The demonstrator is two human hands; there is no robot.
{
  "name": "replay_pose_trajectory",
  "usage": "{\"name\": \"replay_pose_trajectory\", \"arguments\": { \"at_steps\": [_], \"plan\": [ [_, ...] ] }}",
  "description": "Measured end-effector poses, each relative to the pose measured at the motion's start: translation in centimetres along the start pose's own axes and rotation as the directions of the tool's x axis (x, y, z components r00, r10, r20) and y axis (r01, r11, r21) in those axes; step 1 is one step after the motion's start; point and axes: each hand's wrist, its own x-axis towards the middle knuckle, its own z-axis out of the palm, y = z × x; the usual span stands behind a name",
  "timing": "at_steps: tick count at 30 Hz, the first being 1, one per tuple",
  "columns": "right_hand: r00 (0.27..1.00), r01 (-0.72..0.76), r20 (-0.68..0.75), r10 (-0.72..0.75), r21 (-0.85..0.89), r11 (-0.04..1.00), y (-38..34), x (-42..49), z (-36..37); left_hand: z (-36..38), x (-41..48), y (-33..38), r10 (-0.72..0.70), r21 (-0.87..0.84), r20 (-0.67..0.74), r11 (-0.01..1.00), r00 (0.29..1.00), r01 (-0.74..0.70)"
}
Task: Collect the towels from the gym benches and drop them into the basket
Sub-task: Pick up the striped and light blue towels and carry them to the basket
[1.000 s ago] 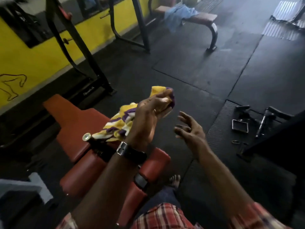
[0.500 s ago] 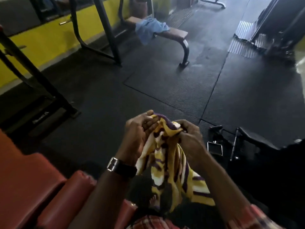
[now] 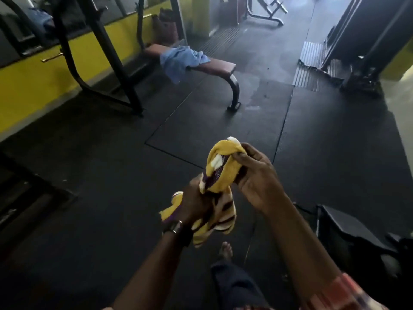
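A yellow towel with purple and white stripes (image 3: 223,171) is bunched between both hands at the centre of the view. My left hand (image 3: 194,202), with a watch on its wrist, grips the towel's lower part. My right hand (image 3: 257,177) clasps the upper end, higher and to the right. A light blue towel (image 3: 181,60) is draped over a flat bench (image 3: 221,67) with a reddish pad, further ahead on the floor. No basket shows in this view.
A black machine frame (image 3: 105,59) stands at the left along a yellow wall (image 3: 33,86). Black rubber floor mats (image 3: 212,121) stretch between me and the bench. Dark equipment (image 3: 348,229) sits low at the right. A bare foot (image 3: 225,250) is below the hands.
The view has swung forward, away from the red bench, and closer to the blue-towel bench. My right hand joined the left on the striped towel, which is now gathered tighter.
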Motion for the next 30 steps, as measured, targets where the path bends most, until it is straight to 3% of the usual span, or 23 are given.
{"name": "replay_pose_trajectory", "arguments": {
  "at_steps": [3, 6, 9, 12, 16, 19, 24, 30],
  "plan": [
    [0.988, 0.022, -0.142, -0.06, -0.257, 0.966, -1.7, 8.8, -3.2, -0.6, 7.7, 1.1, -0.123, -0.112, -0.098, 0.987, 0.988, 0.112],
    [0.967, -0.049, -0.244, -0.068, -0.444, 0.895, -1.8, 16.8, -6.9, -2.3, 14.1, 2.0, -0.265, -0.276, -0.188, 0.938, 0.946, 0.208],
    [0.946, -0.147, -0.323, -0.014, -0.469, 0.871, -0.9, 23.8, -9.2, -3.6, 20.4, 2.0, -0.274, -0.301, -0.271, 0.935, 0.923, 0.189],
    [0.95, -0.196, -0.307, 0.057, -0.444, 0.875, 0.2, 30.3, -9.7, -3.8, 25.7, 1.3, -0.371, -0.396, -0.348, 0.891, 0.861, 0.223],
    [0.971, -0.165, -0.229, 0.064, -0.456, 0.875, 0.3, 39.3, -9.3, -4.4, 33.4, -1.5, -0.62, -0.56, -0.194, 0.706, 0.76, 0.433],
    [0.985, -0.158, -0.14, 0.103, -0.478, 0.864, -0.3, 47.1, -9.1, -5.0, 40.2, -3.7, -0.654, -0.565, -0.041, 0.639, 0.756, 0.522],
    [0.978, -0.197, -0.157, 0.136, -0.487, 0.851, -1.5, 61.2, -7.6, -7.7, 55.1, -3.9, -0.587, -0.792, 0.128, 0.425, 0.799, 0.439],
    [0.968, -0.219, -0.197, 0.158, -0.345, 0.913, -3.3, 76.9, -6.1, -13.6, 71.3, -2.6, -0.642, -0.762, 0.063, 0.464, 0.764, 0.452]
  ]
}}
